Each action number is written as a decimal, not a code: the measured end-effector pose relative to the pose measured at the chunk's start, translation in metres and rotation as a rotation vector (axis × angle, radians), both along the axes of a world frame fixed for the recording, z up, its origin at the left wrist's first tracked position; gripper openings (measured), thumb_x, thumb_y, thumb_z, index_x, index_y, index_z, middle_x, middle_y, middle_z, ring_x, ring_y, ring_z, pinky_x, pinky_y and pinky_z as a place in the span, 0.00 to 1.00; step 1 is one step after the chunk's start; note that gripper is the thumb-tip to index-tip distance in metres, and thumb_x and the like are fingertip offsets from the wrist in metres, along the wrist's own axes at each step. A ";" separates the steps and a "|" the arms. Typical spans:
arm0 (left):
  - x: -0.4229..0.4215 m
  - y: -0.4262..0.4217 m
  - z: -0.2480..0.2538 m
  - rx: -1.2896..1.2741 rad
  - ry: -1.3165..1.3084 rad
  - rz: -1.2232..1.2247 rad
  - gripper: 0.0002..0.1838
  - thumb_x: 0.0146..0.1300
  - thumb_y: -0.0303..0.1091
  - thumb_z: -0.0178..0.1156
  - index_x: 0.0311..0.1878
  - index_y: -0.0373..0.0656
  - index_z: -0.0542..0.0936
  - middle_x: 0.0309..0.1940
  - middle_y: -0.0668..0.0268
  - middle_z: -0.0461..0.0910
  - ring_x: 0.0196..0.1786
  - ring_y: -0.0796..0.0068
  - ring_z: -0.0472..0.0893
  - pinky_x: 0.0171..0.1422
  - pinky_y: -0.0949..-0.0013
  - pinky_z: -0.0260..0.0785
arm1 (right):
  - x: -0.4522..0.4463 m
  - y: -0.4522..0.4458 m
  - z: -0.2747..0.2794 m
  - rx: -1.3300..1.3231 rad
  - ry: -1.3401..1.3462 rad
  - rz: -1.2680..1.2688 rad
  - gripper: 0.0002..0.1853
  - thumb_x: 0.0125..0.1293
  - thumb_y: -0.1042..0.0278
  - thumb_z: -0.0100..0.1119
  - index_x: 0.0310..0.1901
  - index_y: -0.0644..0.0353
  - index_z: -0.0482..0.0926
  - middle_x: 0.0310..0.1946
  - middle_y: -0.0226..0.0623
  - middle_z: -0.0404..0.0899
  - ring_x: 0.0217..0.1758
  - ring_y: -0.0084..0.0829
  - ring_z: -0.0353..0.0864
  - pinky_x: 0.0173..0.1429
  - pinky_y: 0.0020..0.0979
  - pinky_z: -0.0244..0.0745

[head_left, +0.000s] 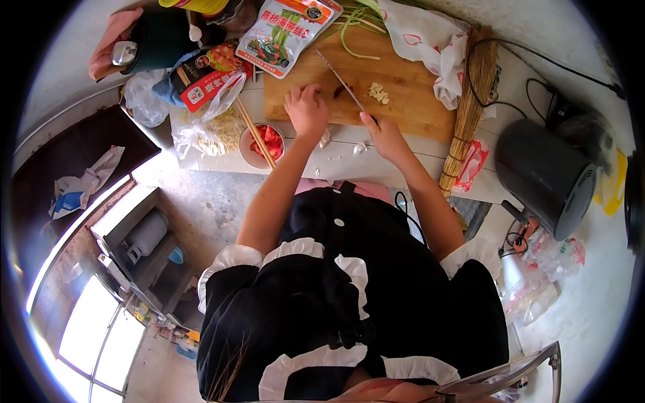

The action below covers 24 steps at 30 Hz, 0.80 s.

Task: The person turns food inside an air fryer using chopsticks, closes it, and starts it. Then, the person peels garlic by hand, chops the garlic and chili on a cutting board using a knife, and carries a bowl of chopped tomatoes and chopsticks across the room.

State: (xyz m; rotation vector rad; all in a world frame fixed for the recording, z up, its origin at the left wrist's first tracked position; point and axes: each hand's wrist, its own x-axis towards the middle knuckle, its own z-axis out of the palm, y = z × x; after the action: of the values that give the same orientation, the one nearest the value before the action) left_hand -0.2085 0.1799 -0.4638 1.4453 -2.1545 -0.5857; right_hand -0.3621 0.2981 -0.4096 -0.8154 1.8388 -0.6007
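My right hand (388, 140) is closed round the dark handle of a kitchen knife (340, 82). The blade slants up and left over the wooden cutting board (420, 101), seen nearly edge-on. On the board's left part rests my left hand (307, 113), its fingers curled; whatever lies under them is hidden. Small dark red pieces (343, 90), perhaps dried chili, lie by the blade. To the right of the blade is a small heap of chopped garlic (378, 93). Garlic scraps (360, 148) lie on the tiled counter near my wrists.
Left of the board stands a bowl of red pieces (271, 142) with chopsticks (254, 131) across it. Food packets (285, 33) overlap the board's back left. A white plastic bag (430, 40), a straw broom (463, 114) and a black kettle (544, 171) are on the right.
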 end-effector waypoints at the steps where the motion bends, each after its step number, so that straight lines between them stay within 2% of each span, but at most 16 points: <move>1: -0.002 0.000 0.001 -0.057 0.017 -0.020 0.08 0.50 0.31 0.63 0.36 0.48 0.82 0.38 0.65 0.78 0.47 0.59 0.74 0.54 0.56 0.63 | 0.000 0.001 0.003 0.003 0.003 -0.002 0.35 0.70 0.39 0.45 0.27 0.73 0.72 0.19 0.58 0.71 0.26 0.53 0.74 0.36 0.45 0.68; 4: -0.013 0.006 0.013 -0.176 -0.049 -0.212 0.08 0.49 0.32 0.64 0.35 0.47 0.82 0.36 0.67 0.77 0.45 0.61 0.74 0.54 0.56 0.62 | 0.002 0.004 0.004 -0.073 -0.028 -0.007 0.33 0.71 0.41 0.45 0.30 0.73 0.73 0.21 0.58 0.73 0.27 0.53 0.75 0.37 0.45 0.69; 7: -0.023 0.008 0.005 -0.187 -0.058 -0.262 0.06 0.48 0.32 0.65 0.32 0.46 0.82 0.33 0.68 0.77 0.45 0.62 0.74 0.53 0.57 0.62 | 0.007 0.010 -0.005 -0.041 -0.033 -0.046 0.32 0.71 0.41 0.45 0.33 0.72 0.75 0.23 0.58 0.75 0.30 0.53 0.76 0.39 0.44 0.70; 13: -0.029 0.006 0.001 -0.105 -0.126 -0.242 0.03 0.47 0.31 0.64 0.26 0.45 0.81 0.29 0.69 0.77 0.44 0.64 0.74 0.51 0.58 0.61 | 0.007 0.012 -0.002 -0.008 -0.035 -0.063 0.32 0.71 0.41 0.45 0.35 0.71 0.77 0.26 0.58 0.77 0.34 0.55 0.78 0.42 0.43 0.71; 24: -0.026 0.007 -0.008 -0.074 -0.058 -0.219 0.03 0.47 0.29 0.64 0.28 0.44 0.81 0.31 0.69 0.77 0.45 0.65 0.74 0.53 0.59 0.60 | 0.015 0.003 -0.007 -0.036 -0.030 -0.109 0.35 0.70 0.39 0.44 0.31 0.73 0.77 0.25 0.60 0.76 0.33 0.56 0.78 0.41 0.45 0.71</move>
State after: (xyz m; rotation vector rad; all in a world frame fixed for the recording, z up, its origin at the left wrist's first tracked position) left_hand -0.2347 0.1872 -0.4722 1.2111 -2.3729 -0.5393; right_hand -0.3467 0.3013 -0.4161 -0.7297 1.8585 -0.7127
